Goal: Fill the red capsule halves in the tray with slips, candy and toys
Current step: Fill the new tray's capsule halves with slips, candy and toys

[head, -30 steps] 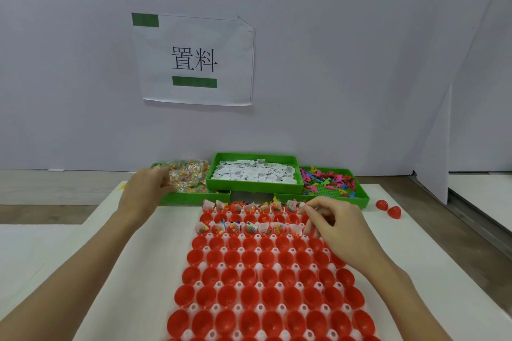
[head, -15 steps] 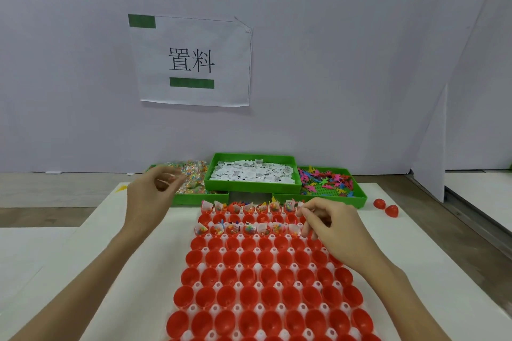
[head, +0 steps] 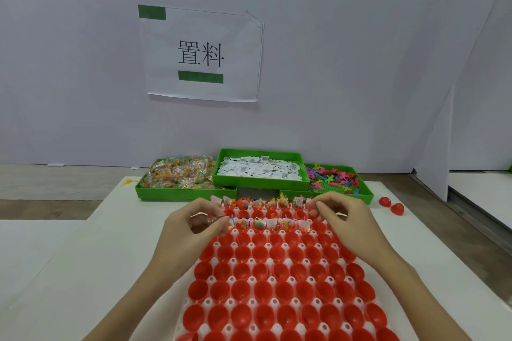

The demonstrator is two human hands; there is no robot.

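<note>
The left hand (head: 191,232) is curled at the left end of the second filled row, and a candy packet (head: 214,220) is pinched between thumb and fingertips just above a capsule half. The right hand (head: 343,219) is curled at the right end of the same rows; something small appears to be pinched in its fingertips (what it is cannot be told).

The tray (head: 266,279) of red halves (head: 279,268) lies along the near middle of the tabletop (head: 83,271). Two far rows, separated by one row that looks unfilled, are seen loaded with slips, candy and toys. All nearer rows are seen empty, so most of the task is judged to remain.

Three green bins are set at the far edge of the tabletop. The left bin (head: 177,193) holds wrapped candy, the middle bin (head: 260,153) (raised above the others) holds white slips, and the right bin (head: 365,194) holds coloured toys. Two loose red capsules (head: 391,205) lie near the right edge. A printed sign (head: 202,54) is fixed to the wall behind.
</note>
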